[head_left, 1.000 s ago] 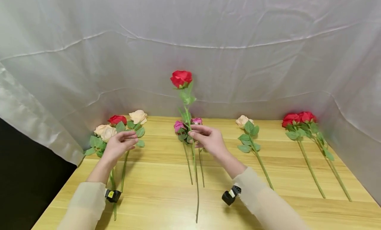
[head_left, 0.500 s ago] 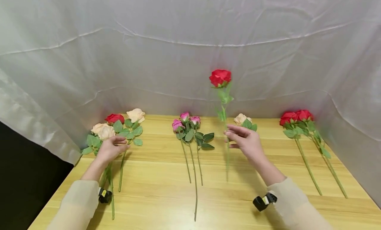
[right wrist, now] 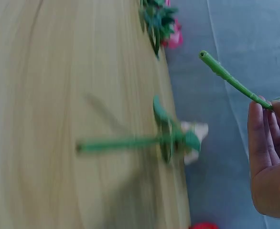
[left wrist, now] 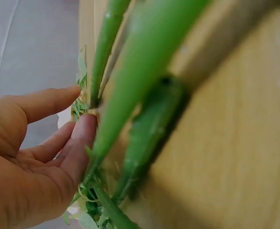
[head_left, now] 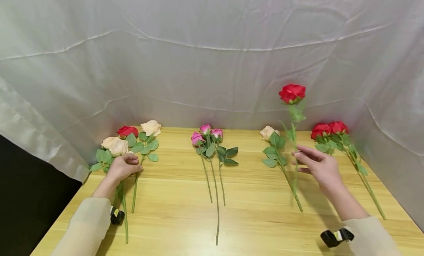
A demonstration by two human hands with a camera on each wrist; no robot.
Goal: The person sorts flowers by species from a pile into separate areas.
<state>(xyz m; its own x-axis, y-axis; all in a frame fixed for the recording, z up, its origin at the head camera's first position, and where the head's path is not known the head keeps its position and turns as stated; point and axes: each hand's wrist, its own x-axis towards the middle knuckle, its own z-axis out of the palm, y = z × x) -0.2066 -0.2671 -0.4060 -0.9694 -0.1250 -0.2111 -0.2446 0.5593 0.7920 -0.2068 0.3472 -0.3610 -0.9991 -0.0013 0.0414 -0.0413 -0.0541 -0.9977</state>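
My right hand (head_left: 319, 165) pinches the green stem of a red rose (head_left: 292, 93) and holds it upright above the table, between a lying peach rose (head_left: 269, 132) and two lying red roses (head_left: 329, 129). In the right wrist view the cut end of the held stem (right wrist: 231, 80) sticks out past the fingertips. Over at the left, my left hand (head_left: 122, 167) hovers by a group of peach roses (head_left: 116, 146) and a red rose (head_left: 127, 131). Its fingers are loosely bent, close to the green stems (left wrist: 109, 43), with no stem plainly gripped.
Several pink roses (head_left: 205, 132) lie together in the middle of the wooden table (head_left: 165, 211), stems toward me. A grey-white curtain (head_left: 212, 75) hangs behind the table and along its sides. A black area (head_left: 29, 204) lies past the left edge.
The right hand has carried the upright red rose from over the pink roses to the right, past the lying peach rose. The left hand has shifted slightly left and down.
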